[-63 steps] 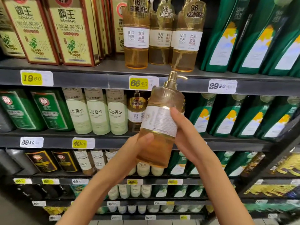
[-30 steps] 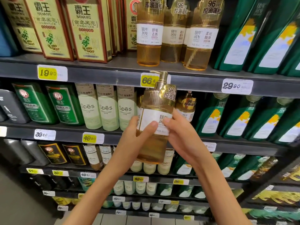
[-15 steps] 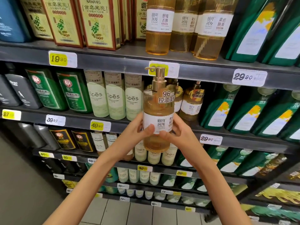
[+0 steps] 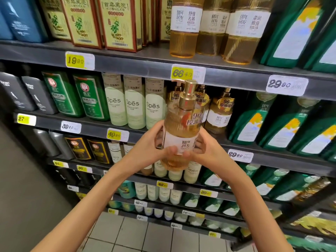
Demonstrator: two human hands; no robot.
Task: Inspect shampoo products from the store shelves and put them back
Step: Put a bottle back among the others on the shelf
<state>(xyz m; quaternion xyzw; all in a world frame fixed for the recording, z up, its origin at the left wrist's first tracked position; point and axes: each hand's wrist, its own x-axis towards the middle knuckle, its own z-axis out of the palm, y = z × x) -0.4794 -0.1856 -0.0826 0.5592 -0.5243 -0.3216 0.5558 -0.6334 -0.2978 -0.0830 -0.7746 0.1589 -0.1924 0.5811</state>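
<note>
Gripping an amber pump bottle (image 4: 181,124) of shampoo from both sides, a person holds it upright in front of a store shelf (image 4: 283,163). The left hand (image 4: 148,147) curls round the bottle's left side and the right hand (image 4: 207,151) round its right, with both thumbs pressed on the white label near its lower edge. The gold pump reaches just below a yellow price tag (image 4: 181,73) on the shelf edge above. Matching amber bottles (image 4: 221,113) stand on the shelf behind it (one shows clearly to its right), with pale green bottles (image 4: 134,106) to the left and dark green bottles (image 4: 254,122) to the right. Floor tiles (image 4: 145,237) show below.
</note>
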